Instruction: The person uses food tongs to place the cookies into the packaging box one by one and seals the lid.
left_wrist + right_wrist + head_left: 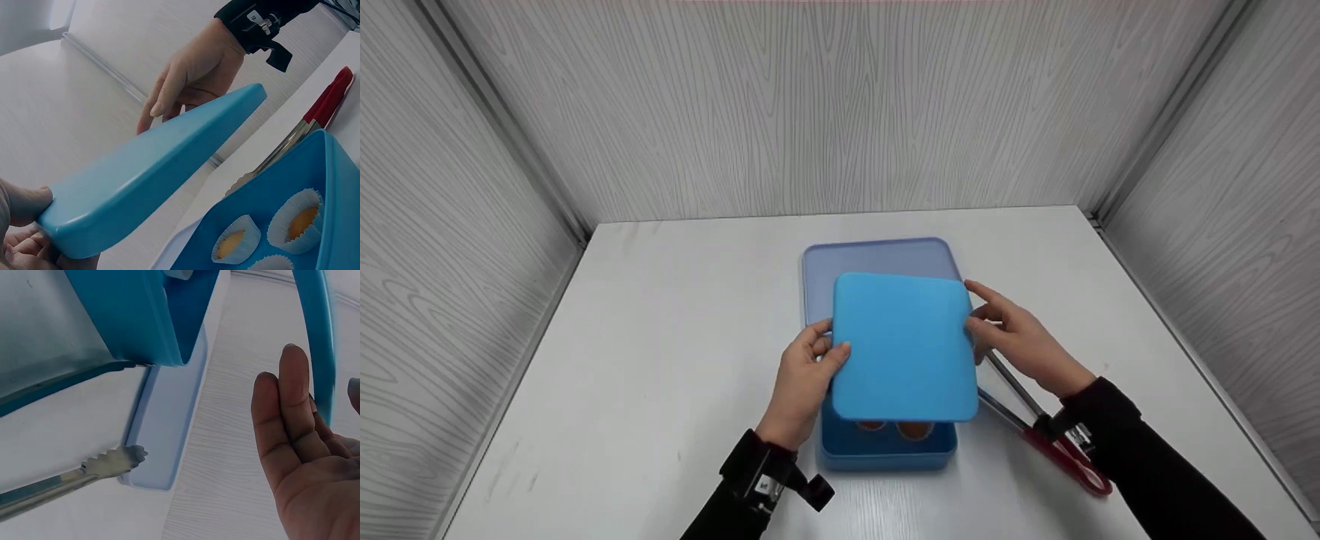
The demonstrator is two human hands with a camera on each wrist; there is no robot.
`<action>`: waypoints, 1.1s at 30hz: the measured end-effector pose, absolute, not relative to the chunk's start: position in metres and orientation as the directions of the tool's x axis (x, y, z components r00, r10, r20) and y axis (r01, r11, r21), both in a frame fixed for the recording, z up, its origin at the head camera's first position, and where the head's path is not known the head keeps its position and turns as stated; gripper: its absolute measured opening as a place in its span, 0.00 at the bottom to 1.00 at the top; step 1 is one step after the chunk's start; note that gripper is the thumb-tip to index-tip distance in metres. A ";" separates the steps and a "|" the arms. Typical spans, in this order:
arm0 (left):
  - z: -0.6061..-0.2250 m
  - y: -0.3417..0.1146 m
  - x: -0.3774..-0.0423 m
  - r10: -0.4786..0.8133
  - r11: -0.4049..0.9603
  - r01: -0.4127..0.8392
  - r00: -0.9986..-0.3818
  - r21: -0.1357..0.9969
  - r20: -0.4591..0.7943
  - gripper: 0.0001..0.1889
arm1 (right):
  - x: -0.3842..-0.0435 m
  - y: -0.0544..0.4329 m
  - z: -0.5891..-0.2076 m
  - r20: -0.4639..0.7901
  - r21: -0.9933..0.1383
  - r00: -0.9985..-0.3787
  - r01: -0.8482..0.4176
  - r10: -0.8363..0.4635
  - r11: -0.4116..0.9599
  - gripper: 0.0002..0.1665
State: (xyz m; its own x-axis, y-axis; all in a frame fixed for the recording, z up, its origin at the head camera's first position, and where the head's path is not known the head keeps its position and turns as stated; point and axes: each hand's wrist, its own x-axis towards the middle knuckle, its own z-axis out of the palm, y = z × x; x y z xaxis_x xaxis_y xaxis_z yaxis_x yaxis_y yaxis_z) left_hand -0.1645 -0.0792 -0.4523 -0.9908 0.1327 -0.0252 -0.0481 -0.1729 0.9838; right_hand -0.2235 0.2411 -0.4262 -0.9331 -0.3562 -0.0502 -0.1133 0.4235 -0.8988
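Note:
A light blue plastic lid is held up, tilted, above a blue box. My left hand grips its left edge, thumb on the upper face and fingers beneath. Beside the opposite edge is my right hand, its fingers fairly straight, index fingertip at the far corner. In the right wrist view the thumb stands apart from the lid; contact of the other fingers is hard to tell. Small cakes in white paper cups sit inside the box, partly hidden by the lid in the head view.
Metal tongs with red handles lie right of the box, under my right forearm. A pale violet-blue flat tray or lid lies behind the box. Grey wood-grain panels enclose the white table at the back and sides.

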 end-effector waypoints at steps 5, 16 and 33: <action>-0.458 -0.081 -0.164 0.133 -0.129 -0.072 -0.990 0.989 -0.055 0.31 | -0.219 0.230 -0.438 -0.090 -0.885 -0.927 -0.093 -0.363 0.456 0.44; -0.473 -0.080 -0.157 0.117 0.530 0.103 -0.992 0.842 0.048 0.28 | -0.212 0.218 -0.462 -0.107 -0.737 -0.923 -0.177 -0.370 0.653 0.42; -0.488 -0.075 -0.156 0.052 0.769 0.051 -0.998 0.637 0.016 0.27 | -0.208 0.207 -0.485 -0.077 -0.599 -0.925 -0.256 -0.373 0.759 0.39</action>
